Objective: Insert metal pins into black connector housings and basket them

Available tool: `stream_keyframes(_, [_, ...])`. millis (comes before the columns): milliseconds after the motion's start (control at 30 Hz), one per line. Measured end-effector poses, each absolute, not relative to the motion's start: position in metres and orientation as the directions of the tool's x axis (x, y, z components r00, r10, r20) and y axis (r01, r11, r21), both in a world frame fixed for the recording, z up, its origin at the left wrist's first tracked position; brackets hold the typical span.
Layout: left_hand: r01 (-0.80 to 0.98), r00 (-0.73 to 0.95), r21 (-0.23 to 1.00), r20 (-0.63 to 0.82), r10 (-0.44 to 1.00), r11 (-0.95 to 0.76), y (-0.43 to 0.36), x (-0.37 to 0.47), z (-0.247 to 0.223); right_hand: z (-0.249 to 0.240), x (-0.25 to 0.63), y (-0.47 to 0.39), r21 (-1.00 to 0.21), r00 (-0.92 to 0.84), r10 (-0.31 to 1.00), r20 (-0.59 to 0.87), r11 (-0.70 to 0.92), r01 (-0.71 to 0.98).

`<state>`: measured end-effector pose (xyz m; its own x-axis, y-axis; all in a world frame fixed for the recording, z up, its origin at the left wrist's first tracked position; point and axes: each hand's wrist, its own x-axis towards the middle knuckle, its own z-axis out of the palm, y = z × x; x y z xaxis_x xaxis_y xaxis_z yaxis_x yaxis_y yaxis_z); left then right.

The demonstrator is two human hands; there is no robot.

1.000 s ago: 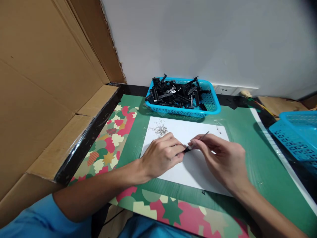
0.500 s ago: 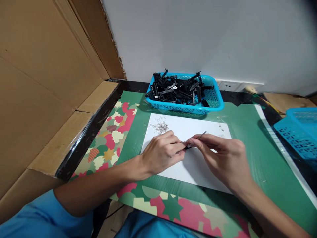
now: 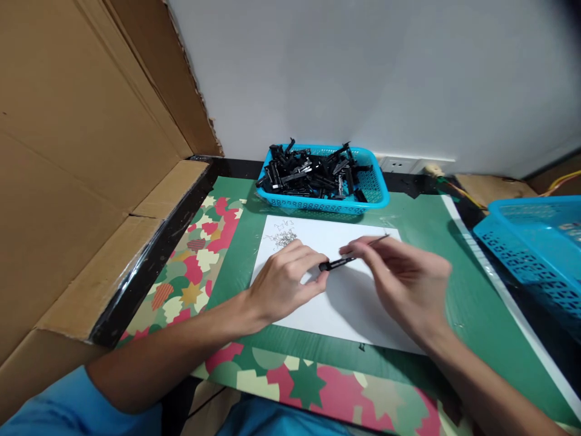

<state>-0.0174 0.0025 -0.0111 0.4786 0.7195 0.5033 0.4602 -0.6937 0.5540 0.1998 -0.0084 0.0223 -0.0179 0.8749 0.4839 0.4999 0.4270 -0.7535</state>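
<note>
My left hand [image 3: 290, 280] pinches the left end of a slim black plastic part [image 3: 338, 264] between thumb and fingers, above a white sheet [image 3: 313, 309]. Close by the part's right end, my right hand [image 3: 403, 278] is closed around a thin dark rod-like tool [image 3: 380, 239], whose end sticks out up and to the right. Its other end is hidden by the fingers, and I cannot tell whether it touches the part. On the sheet's upper left lies a pile of small bent wire pieces [image 3: 285, 237].
At the back, a blue basket [image 3: 318, 207] holds many similar black parts. Another blue basket [image 3: 521, 260] stands at the right. Cardboard [image 3: 91, 151] walls the left side. A wall socket [image 3: 397, 164] is behind, and a small black piece [image 3: 362, 347] lies near the sheet's lower edge.
My hands have drawn slightly apart, leaving the black part more exposed in my left hand. The view has shifted, so the baskets appear further left and a bit lower.
</note>
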Motion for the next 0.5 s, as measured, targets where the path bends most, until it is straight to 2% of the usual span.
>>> stream_keyframes(100, [0.466, 0.365, 0.647, 0.481, 0.797, -0.604, 0.003, -0.016, -0.006, 0.027, 0.227, 0.008, -0.799, 0.14, 0.868, 0.476, 0.359, 0.483])
stream_keyframes(233, [0.41, 0.265, 0.818, 0.316, 0.911, -0.403, 0.004, -0.015, -0.004, 0.019, 0.271, 0.032, -0.656, -0.06, 0.957, 0.284, 0.24, 0.716])
stream_keyframes(333, [0.302, 0.235, 0.904, 0.237, 0.943, -0.303, 0.005, -0.013, -0.005, 0.01, 0.283, 0.039, -0.574, -0.198, 0.971, 0.134, 0.239, 0.783])
stream_keyframes(500, [0.146, 0.182, 0.962, 0.205, 0.962, -0.232, 0.01, -0.012, -0.005, 0.006, 0.268, 0.035, -0.55, -0.201, 0.976, 0.078, 0.211, 0.808])
